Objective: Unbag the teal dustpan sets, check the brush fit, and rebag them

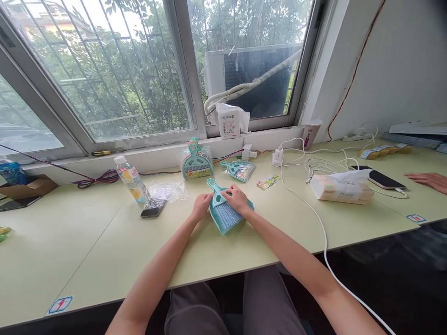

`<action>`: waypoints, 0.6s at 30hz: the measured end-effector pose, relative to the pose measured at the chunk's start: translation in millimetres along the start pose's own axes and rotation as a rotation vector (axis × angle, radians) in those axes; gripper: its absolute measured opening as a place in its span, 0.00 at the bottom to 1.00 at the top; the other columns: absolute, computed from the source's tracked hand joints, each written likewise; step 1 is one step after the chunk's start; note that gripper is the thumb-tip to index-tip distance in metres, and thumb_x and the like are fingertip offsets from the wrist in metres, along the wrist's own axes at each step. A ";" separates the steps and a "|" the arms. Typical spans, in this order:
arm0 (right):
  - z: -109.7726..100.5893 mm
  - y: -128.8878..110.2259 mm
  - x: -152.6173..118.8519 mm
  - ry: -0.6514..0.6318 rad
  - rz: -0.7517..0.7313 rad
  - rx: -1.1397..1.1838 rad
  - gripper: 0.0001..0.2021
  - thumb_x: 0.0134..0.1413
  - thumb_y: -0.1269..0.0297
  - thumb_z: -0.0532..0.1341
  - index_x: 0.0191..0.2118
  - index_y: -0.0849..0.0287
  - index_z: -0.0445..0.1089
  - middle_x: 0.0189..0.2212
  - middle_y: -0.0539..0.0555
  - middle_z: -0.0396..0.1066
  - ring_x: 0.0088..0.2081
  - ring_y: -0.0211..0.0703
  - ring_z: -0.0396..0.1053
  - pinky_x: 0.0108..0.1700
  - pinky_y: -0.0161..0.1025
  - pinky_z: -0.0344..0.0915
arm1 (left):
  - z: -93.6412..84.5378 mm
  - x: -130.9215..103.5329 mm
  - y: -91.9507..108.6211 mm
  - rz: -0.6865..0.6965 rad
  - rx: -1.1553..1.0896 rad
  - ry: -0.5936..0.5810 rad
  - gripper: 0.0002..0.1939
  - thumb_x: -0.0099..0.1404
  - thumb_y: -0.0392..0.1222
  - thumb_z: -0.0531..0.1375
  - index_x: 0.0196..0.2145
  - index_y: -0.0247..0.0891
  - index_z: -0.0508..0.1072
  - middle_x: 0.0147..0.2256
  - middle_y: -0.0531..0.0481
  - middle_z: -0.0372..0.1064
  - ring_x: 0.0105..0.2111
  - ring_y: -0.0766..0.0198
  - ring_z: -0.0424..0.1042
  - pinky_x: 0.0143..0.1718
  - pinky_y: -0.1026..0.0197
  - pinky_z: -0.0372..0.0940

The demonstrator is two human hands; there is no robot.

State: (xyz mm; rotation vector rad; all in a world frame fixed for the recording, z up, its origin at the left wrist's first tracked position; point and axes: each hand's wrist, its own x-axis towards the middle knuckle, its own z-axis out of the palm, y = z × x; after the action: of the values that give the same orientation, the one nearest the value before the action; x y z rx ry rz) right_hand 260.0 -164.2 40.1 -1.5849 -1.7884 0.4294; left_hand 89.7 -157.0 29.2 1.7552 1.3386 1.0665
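Note:
A teal mini dustpan (215, 217) rests on the table in front of me, with a small hand brush (228, 215) lying in it, bluish bristles toward me. My left hand (201, 206) grips the dustpan's left side near the handle. Over the brush's head, my right hand (237, 199) is closed, its fingertips at the base of the handle; its underside is hidden. Behind them stand several stacked dustpan sets in clear wrap (196, 162). One more wrapped set (240, 170) lies flat to their right. A printed label card (268, 182) is on the table nearby.
Left of my hands are crumpled clear plastic (169, 190), a phone (153, 208) and a drink bottle (132, 180). A tissue pack (342, 187), a charging phone (380, 177) and white cables lie right. Another person's hand (429, 180) rests at far right.

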 end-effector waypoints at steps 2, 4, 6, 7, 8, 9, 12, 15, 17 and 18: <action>-1.8 1.7 0.6 -0.024 0.012 -0.037 0.20 0.63 0.52 0.52 0.29 0.56 0.74 0.38 0.52 0.69 0.35 0.38 0.68 0.33 0.35 0.55 | 2.9 -1.6 -0.3 0.004 0.061 -0.008 0.24 0.59 0.59 0.49 0.17 0.38 0.59 0.18 0.53 0.52 0.23 0.66 0.53 0.25 0.62 0.47; -2.5 2.8 -0.2 -0.044 -0.019 -0.122 0.20 0.62 0.51 0.52 0.29 0.56 0.75 0.38 0.53 0.70 0.37 0.40 0.68 0.35 0.35 0.57 | 6.2 -3.5 -1.7 0.023 0.126 -0.023 0.23 0.60 0.57 0.48 0.16 0.38 0.56 0.18 0.53 0.51 0.23 0.67 0.51 0.26 0.61 0.45; -2.6 2.7 -2.3 -0.052 -0.097 -0.236 0.18 0.59 0.50 0.56 0.30 0.57 0.75 0.39 0.55 0.70 0.43 0.44 0.68 0.40 0.37 0.59 | 8.7 -5.2 -3.3 0.049 0.194 -0.011 0.22 0.60 0.56 0.47 0.16 0.39 0.53 0.18 0.54 0.48 0.22 0.67 0.48 0.26 0.61 0.44; -2.8 2.3 -3.6 -0.055 -0.138 -0.288 0.17 0.57 0.49 0.58 0.31 0.57 0.75 0.40 0.56 0.70 0.45 0.47 0.68 0.42 0.38 0.59 | 9.5 -5.8 -3.9 0.057 0.221 0.003 0.22 0.60 0.55 0.47 0.16 0.39 0.52 0.17 0.54 0.47 0.22 0.67 0.47 0.26 0.60 0.43; -3.3 1.9 -4.7 -0.062 -0.169 -0.329 0.16 0.55 0.49 0.59 0.32 0.57 0.75 0.41 0.57 0.70 0.47 0.48 0.67 0.43 0.39 0.59 | 10.0 -6.3 -4.2 0.062 0.239 0.019 0.21 0.59 0.54 0.47 0.16 0.39 0.50 0.17 0.54 0.46 0.22 0.67 0.47 0.26 0.60 0.42; -4.2 1.6 -5.7 -0.078 -0.184 -0.355 0.15 0.54 0.50 0.60 0.33 0.57 0.76 0.41 0.57 0.70 0.46 0.48 0.67 0.43 0.39 0.60 | 10.5 -6.7 -4.3 0.064 0.249 0.030 0.21 0.59 0.54 0.48 0.16 0.39 0.49 0.17 0.54 0.45 0.21 0.67 0.46 0.26 0.59 0.42; -8.2 1.5 -6.0 -0.133 -0.132 -0.356 0.14 0.51 0.51 0.61 0.31 0.56 0.76 0.40 0.56 0.71 0.39 0.45 0.70 0.39 0.38 0.61 | 12.7 -6.7 -3.7 0.071 0.246 0.009 0.23 0.59 0.54 0.49 0.15 0.39 0.48 0.16 0.54 0.43 0.20 0.67 0.45 0.26 0.59 0.41; -11.2 2.9 -2.2 -0.132 -0.039 -0.270 0.14 0.50 0.50 0.61 0.29 0.56 0.75 0.39 0.53 0.72 0.36 0.43 0.70 0.36 0.37 0.60 | 15.6 -4.1 -3.8 0.072 0.171 -0.013 0.23 0.59 0.56 0.49 0.15 0.39 0.50 0.17 0.54 0.42 0.21 0.67 0.45 0.26 0.60 0.41; -13.9 5.0 2.1 -0.113 -0.015 -0.196 0.14 0.50 0.50 0.61 0.28 0.56 0.74 0.38 0.52 0.72 0.36 0.42 0.70 0.35 0.36 0.60 | 15.1 -0.4 -5.6 0.090 0.128 -0.015 0.24 0.60 0.57 0.49 0.16 0.39 0.52 0.18 0.54 0.43 0.22 0.67 0.45 0.25 0.60 0.41; -16.5 6.7 4.8 -0.100 -0.015 -0.154 0.14 0.51 0.51 0.60 0.28 0.56 0.74 0.37 0.52 0.72 0.35 0.42 0.70 0.35 0.35 0.60 | 13.3 2.1 -7.3 0.095 0.131 -0.013 0.23 0.60 0.57 0.50 0.16 0.39 0.51 0.19 0.54 0.43 0.22 0.68 0.45 0.25 0.60 0.41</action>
State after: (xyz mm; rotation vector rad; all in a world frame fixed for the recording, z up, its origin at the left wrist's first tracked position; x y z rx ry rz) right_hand 276.2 -161.5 48.6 -1.6794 -1.9481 0.3781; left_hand 98.9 -153.6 17.4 1.9348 1.3559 1.0369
